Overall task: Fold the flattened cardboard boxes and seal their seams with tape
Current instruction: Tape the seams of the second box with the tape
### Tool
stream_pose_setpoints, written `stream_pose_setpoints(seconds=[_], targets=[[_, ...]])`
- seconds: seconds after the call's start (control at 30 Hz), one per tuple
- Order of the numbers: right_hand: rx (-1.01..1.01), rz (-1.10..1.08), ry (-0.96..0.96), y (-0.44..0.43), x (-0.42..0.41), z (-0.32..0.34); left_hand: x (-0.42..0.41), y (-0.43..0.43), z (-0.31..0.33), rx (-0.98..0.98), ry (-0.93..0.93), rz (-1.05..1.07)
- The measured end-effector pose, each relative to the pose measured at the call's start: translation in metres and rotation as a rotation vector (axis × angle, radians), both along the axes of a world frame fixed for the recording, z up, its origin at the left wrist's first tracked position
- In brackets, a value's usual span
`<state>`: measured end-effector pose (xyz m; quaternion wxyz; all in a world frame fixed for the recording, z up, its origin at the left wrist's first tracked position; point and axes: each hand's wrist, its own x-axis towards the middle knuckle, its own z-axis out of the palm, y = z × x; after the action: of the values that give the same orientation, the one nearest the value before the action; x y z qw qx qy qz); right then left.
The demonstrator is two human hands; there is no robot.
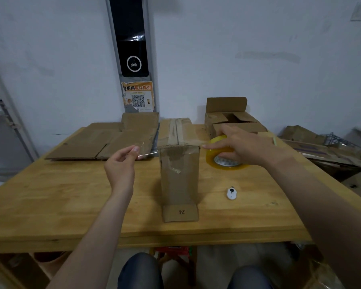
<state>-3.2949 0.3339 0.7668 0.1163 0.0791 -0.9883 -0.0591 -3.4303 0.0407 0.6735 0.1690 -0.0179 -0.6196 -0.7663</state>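
Observation:
A folded brown cardboard box (178,176) lies lengthwise at the middle of the wooden table (71,205), one flap marked 24 flat toward me and old tape along its top. My left hand (121,165) pinches the free end of a clear tape strip (147,152) to the left of the box. The strip runs across the box's near top edge to a yellowish tape roll (225,155) on the right. My right hand (244,147) grips that roll from above, forefinger pointing at the box corner.
Flattened cardboard boxes (104,142) lie at the back left of the table. An open box (233,122) stands at the back right. A small white cutter (231,193) lies right of the middle box. More cardboard is piled on the floor at the right (321,147).

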Motion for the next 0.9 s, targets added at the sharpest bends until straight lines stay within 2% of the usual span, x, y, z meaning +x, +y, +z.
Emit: stream_pose_setpoints(seconds=[0.4, 0.53, 0.7, 0.9], targets=[[-0.045, -0.007, -0.043, -0.005, -0.017, -0.007, -0.018, 0.012, -0.009, -0.05, 0.008, -0.073], [-0.141, -0.02, -0.099, -0.006, -0.02, -0.013, -0.021, 0.023, -0.008, -0.06, 0.007, -0.095], [-0.206, -0.023, -0.072, -0.008, -0.023, -0.017, -0.014, 0.043, -0.018, -0.04, -0.012, -0.136], [-0.251, -0.036, -0.057, -0.01, -0.023, -0.022, -0.01, 0.055, -0.024, -0.099, 0.074, -0.103]])
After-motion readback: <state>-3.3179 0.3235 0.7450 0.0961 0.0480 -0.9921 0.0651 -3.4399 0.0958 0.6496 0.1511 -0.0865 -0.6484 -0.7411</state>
